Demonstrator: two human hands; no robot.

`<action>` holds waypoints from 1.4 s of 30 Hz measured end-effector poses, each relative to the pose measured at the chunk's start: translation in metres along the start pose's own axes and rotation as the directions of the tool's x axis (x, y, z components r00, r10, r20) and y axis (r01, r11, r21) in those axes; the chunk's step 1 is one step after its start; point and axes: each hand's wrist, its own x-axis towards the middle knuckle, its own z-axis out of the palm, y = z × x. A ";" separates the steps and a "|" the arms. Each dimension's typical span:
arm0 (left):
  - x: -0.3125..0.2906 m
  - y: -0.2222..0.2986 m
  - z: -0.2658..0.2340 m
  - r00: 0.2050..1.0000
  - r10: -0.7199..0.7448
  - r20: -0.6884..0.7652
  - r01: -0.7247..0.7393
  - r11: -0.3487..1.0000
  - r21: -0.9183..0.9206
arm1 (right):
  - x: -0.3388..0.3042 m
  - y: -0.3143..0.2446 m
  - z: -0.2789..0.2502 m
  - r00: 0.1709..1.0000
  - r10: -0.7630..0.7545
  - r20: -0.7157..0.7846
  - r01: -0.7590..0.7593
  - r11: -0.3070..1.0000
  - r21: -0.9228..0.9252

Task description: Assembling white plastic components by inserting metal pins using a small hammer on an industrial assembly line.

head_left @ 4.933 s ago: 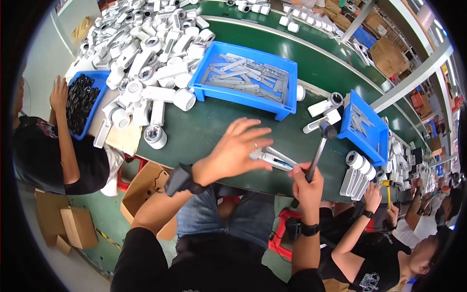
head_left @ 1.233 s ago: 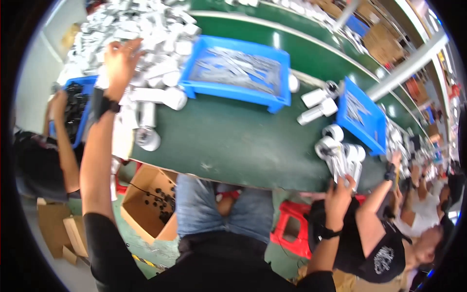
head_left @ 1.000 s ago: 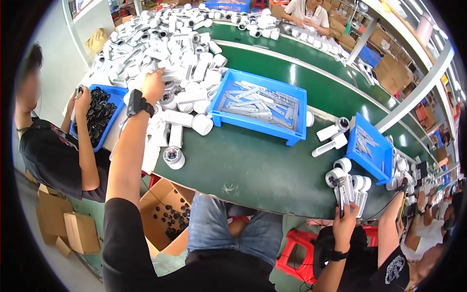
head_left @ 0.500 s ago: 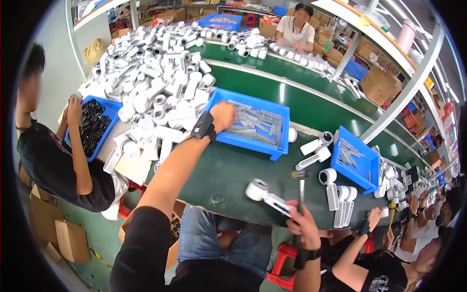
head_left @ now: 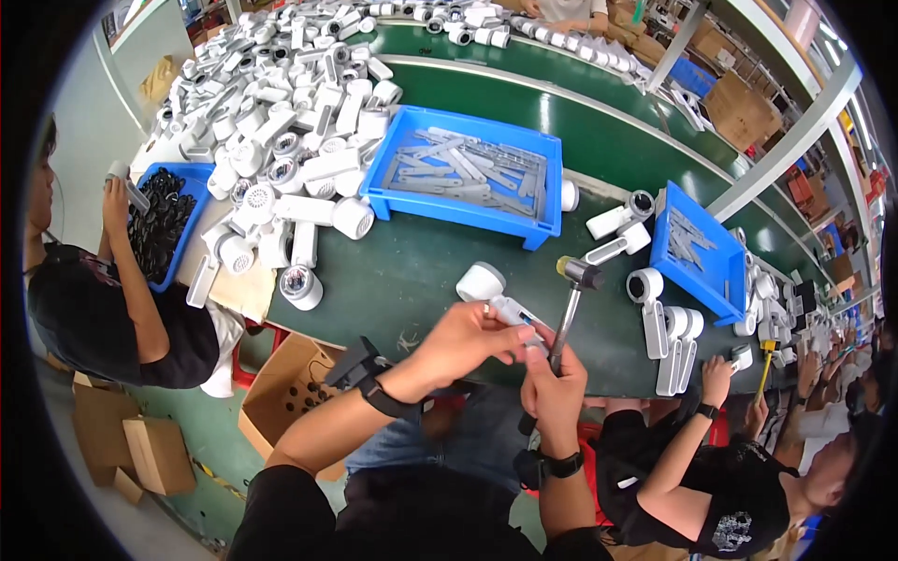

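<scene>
In front of me, over the near table edge, is a white hand-held device [head_left: 481,281] with a round head and a slotted handle, tilted down to the right. My right hand [head_left: 554,391] grips the handle's end together with a hammer [head_left: 570,313], whose head points up and away. Closed in a pinch, my left hand [head_left: 468,344] is at the same handle. A grey strip [head_left: 535,342] shows partly at its fingertips; the rest is hidden. Beyond stands a blue tray [head_left: 458,209] of flat grey strips.
A large heap of white devices [head_left: 281,122] covers the table's far left. Another blue tray [head_left: 687,280] with strips stands right, beside several devices. Co-workers sit close on both sides, the left one by a bin [head_left: 196,210] of black parts. A cardboard box [head_left: 281,393] stands below the edge.
My left hand has come back from the strip tray to the device's handle. My right hand has lifted slightly with the device and hammer. The view has tilted downward.
</scene>
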 end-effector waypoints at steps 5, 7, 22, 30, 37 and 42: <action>-0.004 -0.015 -0.006 0.979 0.202 0.027 -0.190 0.855 0.482 | 0.000 0.003 -0.013 0.991 -0.064 -0.119 0.055 0.995 -0.079; 0.005 0.004 -0.022 0.655 0.702 0.279 -0.420 0.031 0.907 | 0.007 0.002 -0.030 0.968 -0.094 -0.231 0.052 0.982 -0.183; 0.055 -0.040 -0.061 0.584 0.682 0.441 -0.605 0.003 0.796 | 0.062 0.000 -0.045 1.000 0.018 0.022 -0.004 0.854 -0.521; 0.050 -0.026 -0.063 0.568 0.570 0.593 -0.574 -0.242 0.782 | 0.065 -0.044 -0.019 0.973 0.230 -0.020 -0.188 0.741 -0.644; 0.031 -0.030 -0.060 0.581 0.606 0.543 -0.517 -0.240 0.821 | 0.059 -0.014 -0.038 0.946 0.321 -0.031 -0.307 0.866 -0.395; 0.034 -0.022 -0.046 0.552 0.613 0.566 -0.562 -0.228 0.795 | 0.054 -0.004 -0.036 0.962 0.264 -0.073 -0.273 0.897 -0.349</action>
